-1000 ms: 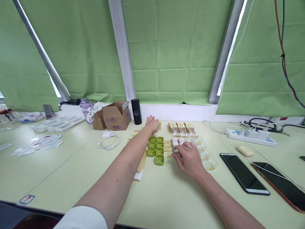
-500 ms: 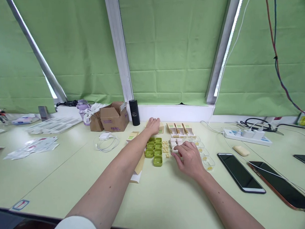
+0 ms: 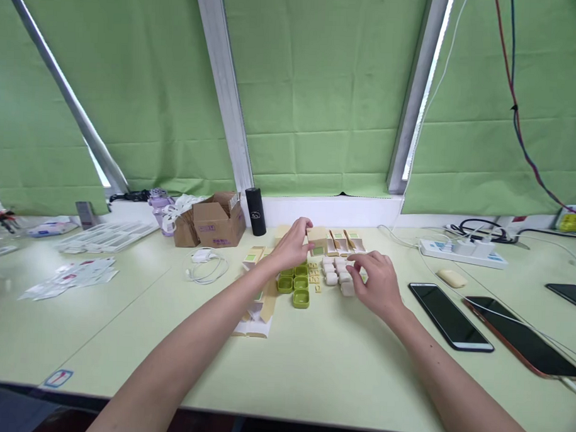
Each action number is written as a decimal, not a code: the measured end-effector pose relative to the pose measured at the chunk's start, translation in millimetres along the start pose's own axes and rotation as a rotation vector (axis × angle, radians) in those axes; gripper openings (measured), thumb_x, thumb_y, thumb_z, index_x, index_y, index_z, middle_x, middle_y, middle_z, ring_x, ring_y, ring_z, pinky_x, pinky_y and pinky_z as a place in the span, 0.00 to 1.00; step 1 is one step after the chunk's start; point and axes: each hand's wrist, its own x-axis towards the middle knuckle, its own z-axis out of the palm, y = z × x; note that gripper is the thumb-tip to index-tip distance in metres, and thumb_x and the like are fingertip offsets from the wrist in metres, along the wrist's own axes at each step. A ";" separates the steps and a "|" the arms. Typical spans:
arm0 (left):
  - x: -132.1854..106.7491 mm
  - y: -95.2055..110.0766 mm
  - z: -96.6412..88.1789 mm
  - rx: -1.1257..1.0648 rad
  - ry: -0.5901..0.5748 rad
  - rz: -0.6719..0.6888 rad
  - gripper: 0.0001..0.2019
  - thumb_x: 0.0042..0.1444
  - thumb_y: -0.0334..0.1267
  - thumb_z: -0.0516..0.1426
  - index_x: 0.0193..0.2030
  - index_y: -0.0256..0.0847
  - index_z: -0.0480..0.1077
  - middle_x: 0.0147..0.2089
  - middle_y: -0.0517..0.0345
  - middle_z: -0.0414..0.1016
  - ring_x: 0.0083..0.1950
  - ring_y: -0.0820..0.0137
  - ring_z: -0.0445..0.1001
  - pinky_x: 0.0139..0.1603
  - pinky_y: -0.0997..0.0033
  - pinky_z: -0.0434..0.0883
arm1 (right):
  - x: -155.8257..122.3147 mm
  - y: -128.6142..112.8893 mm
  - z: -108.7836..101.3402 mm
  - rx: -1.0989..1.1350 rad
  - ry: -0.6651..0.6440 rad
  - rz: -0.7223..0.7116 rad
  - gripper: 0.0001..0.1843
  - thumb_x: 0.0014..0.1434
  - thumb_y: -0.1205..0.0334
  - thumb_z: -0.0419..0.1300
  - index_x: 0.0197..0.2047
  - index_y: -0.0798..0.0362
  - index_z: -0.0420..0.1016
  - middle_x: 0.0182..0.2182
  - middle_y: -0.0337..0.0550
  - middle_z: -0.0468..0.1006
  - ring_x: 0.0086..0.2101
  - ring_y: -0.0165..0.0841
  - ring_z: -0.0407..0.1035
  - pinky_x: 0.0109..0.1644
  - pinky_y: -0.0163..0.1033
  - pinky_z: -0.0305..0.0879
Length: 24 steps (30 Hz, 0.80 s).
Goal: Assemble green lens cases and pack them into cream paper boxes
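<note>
My left hand (image 3: pixel 293 242) is raised above the table with its fingers closed on a small tan carton (image 3: pixel 318 240) with a green label. Below it sit several green square cases (image 3: pixel 295 283) in rows. My right hand (image 3: pixel 376 280) hovers with curled fingers just right of a cluster of small cream pieces (image 3: pixel 336 272); whether it holds one I cannot make out. Two more tan cartons (image 3: pixel 346 240) lie behind the cluster. Tiny yellow pieces (image 3: pixel 314 277) lie between the green cases and the cream pieces.
Flat tan cartons (image 3: pixel 259 309) lie under my left forearm. A black bottle (image 3: pixel 255 211), brown cardboard boxes (image 3: pixel 212 225) and a white cable (image 3: pixel 205 265) stand at the back left. Two phones (image 3: pixel 449 316) and a power strip (image 3: pixel 461 252) lie right.
My left hand has drawn back from the far edge, lifting a tan carton off the table. My right hand has lifted off the cream pieces and shifted slightly right.
</note>
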 end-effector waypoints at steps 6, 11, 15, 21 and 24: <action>-71.0 37.2 3.8 -0.144 -0.056 -0.034 0.19 0.64 0.34 0.59 0.58 0.46 0.57 0.56 0.50 0.70 0.57 0.57 0.73 0.56 0.56 0.72 | -6.8 14.0 -11.3 0.101 0.000 -0.030 0.10 0.69 0.63 0.59 0.52 0.49 0.76 0.34 0.43 0.81 0.40 0.44 0.72 0.45 0.49 0.64; -94.7 53.3 21.3 -0.130 -0.149 0.030 0.19 0.62 0.32 0.58 0.58 0.46 0.58 0.57 0.48 0.71 0.55 0.56 0.74 0.56 0.54 0.72 | -19.4 10.6 -12.7 0.152 -0.017 -0.125 0.13 0.69 0.66 0.59 0.55 0.49 0.74 0.35 0.43 0.80 0.40 0.43 0.70 0.45 0.49 0.64; -100.7 55.4 35.0 -0.095 -0.217 0.026 0.18 0.62 0.30 0.58 0.56 0.45 0.59 0.57 0.48 0.71 0.55 0.56 0.74 0.55 0.53 0.73 | -23.5 0.0 -12.8 0.188 -0.045 -0.189 0.15 0.68 0.67 0.60 0.57 0.49 0.72 0.36 0.43 0.79 0.40 0.42 0.69 0.44 0.48 0.63; -112.0 52.7 39.2 -0.130 -0.154 0.100 0.27 0.61 0.32 0.60 0.65 0.47 0.58 0.66 0.44 0.67 0.70 0.50 0.66 0.70 0.44 0.66 | -24.6 -8.1 -12.9 0.222 -0.106 -0.220 0.20 0.64 0.72 0.58 0.57 0.49 0.71 0.36 0.44 0.78 0.39 0.43 0.68 0.43 0.48 0.61; -114.0 48.4 38.4 -0.206 -0.056 0.116 0.30 0.60 0.27 0.56 0.69 0.47 0.57 0.70 0.44 0.63 0.74 0.52 0.62 0.75 0.44 0.63 | -25.6 -6.3 -12.9 0.253 -0.132 -0.193 0.22 0.61 0.74 0.56 0.57 0.49 0.70 0.37 0.45 0.76 0.40 0.43 0.67 0.44 0.49 0.62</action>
